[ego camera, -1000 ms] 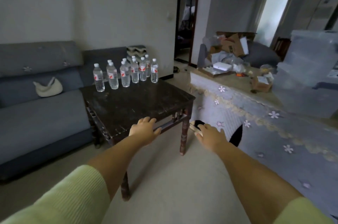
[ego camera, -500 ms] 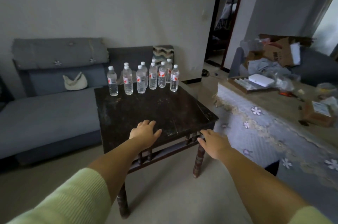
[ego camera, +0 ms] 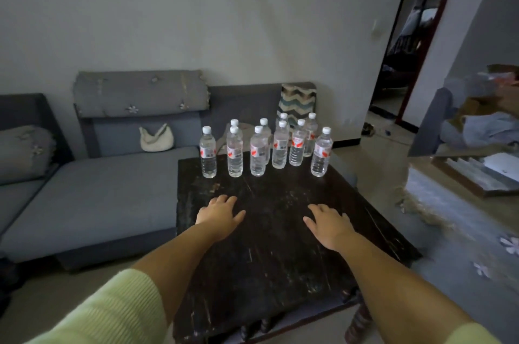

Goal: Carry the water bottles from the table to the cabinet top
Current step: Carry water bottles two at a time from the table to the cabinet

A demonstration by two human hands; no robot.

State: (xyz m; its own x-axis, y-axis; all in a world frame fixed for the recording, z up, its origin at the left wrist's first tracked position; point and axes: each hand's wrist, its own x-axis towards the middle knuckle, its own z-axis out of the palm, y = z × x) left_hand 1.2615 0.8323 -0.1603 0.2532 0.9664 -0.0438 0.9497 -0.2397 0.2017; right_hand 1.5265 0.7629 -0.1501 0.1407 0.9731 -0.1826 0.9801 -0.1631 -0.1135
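Several clear water bottles (ego camera: 258,155) with white caps and red-and-white labels stand upright in a cluster at the far edge of a dark wooden table (ego camera: 280,245). The leftmost bottle (ego camera: 208,152) and the rightmost bottle (ego camera: 321,152) stand a little apart from the rest. My left hand (ego camera: 219,215) hovers palm down over the table's middle left, fingers spread, holding nothing. Over the middle right, my right hand (ego camera: 328,224) does the same. Both hands are short of the bottles. No cabinet top is clearly in view.
A grey sofa (ego camera: 92,189) runs behind and left of the table, with a white bag (ego camera: 156,139) on it. A floral cloth-covered surface (ego camera: 477,231) with boxes and clutter (ego camera: 483,163) lies to the right. An open doorway (ego camera: 404,62) is at the back right.
The view has come closer to the table and turned left. Both hands moved forward from the table's near edge to above its middle, nearer the bottles.
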